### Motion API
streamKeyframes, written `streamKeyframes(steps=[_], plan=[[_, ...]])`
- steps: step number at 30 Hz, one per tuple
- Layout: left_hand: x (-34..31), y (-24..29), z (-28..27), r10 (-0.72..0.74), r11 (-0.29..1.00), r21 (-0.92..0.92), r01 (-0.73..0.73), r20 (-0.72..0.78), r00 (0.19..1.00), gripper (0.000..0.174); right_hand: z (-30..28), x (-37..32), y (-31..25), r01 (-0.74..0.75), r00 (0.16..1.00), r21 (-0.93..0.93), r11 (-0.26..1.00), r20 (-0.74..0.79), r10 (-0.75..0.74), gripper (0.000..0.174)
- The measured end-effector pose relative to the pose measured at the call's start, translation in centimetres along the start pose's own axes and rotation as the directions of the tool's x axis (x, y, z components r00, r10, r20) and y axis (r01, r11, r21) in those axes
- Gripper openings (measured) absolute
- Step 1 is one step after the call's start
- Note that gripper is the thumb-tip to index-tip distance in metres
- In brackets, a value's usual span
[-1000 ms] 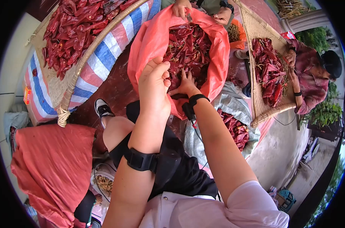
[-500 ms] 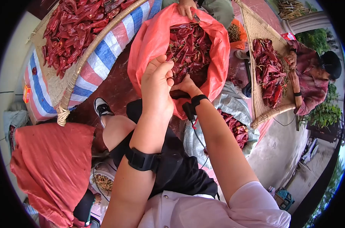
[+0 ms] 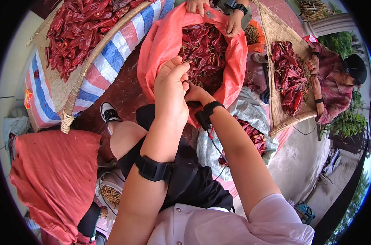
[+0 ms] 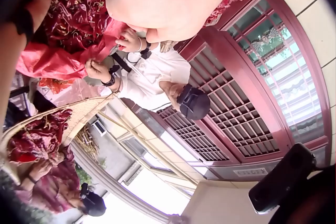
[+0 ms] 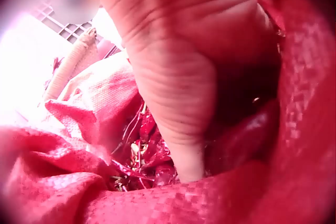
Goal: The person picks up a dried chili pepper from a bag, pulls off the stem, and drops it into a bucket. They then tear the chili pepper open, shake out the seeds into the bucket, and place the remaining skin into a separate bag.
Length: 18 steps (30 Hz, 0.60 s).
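Note:
A red woven sack (image 3: pixel 159 45) stands with its mouth spread, full of dried red chillies (image 3: pixel 203 45). My left hand (image 3: pixel 171 83) is above its near left side, fingers loosely curled, with nothing seen in them. My right hand (image 3: pixel 198 94) reaches down inside the sack's near edge. In the right wrist view its thumb (image 5: pixel 178 108) points down straight onto chillies (image 5: pixel 157 153) beside the sack wall (image 5: pixel 310 103); the other fingers are hidden, so I cannot tell whether they hold any.
Across the sack, another person's hands (image 3: pixel 234 24) are at its far rim. A woven tray (image 3: pixel 81 81) heaped with chillies stands left, on striped cloth (image 3: pixel 112 57). To the right, a person (image 3: pixel 334 87) works at another tray (image 3: pixel 275 118). A pale sack (image 3: pixel 210 151) with chillies sits near my right forearm.
My right hand has gone from spread fingers on the chillies to fingers out of sight in the sack. My left hand has shifted slightly right. The other person's hands have moved about the far rim.

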<state>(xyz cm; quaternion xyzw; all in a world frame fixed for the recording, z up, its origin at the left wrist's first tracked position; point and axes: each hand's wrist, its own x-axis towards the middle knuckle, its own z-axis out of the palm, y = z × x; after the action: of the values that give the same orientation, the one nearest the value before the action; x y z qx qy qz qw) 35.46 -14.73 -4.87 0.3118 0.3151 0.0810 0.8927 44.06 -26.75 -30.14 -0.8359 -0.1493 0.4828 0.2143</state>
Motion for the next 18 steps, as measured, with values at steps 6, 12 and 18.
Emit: streamKeyframes(steps=[6,12,18], plan=[[0.1,0.0,-0.2,0.009,1.000,0.002,-0.009,0.003,1.000,0.017,0.3,-1.6,-2.6,-0.094,0.996,-0.117,0.989,-0.011,0.093,0.106],[0.1,0.1,-0.3,0.012,1.000,-0.007,-0.012,0.002,1.000,0.017,1.1,-3.1,-3.5,-0.178,0.984,-0.216,0.960,-0.034,0.175,0.088],[0.1,0.3,-0.5,0.007,1.000,0.022,-0.007,-0.025,1.000,0.017,2.3,-2.0,-2.1,-0.045,0.992,-0.170,0.984,-0.128,0.023,0.080]])
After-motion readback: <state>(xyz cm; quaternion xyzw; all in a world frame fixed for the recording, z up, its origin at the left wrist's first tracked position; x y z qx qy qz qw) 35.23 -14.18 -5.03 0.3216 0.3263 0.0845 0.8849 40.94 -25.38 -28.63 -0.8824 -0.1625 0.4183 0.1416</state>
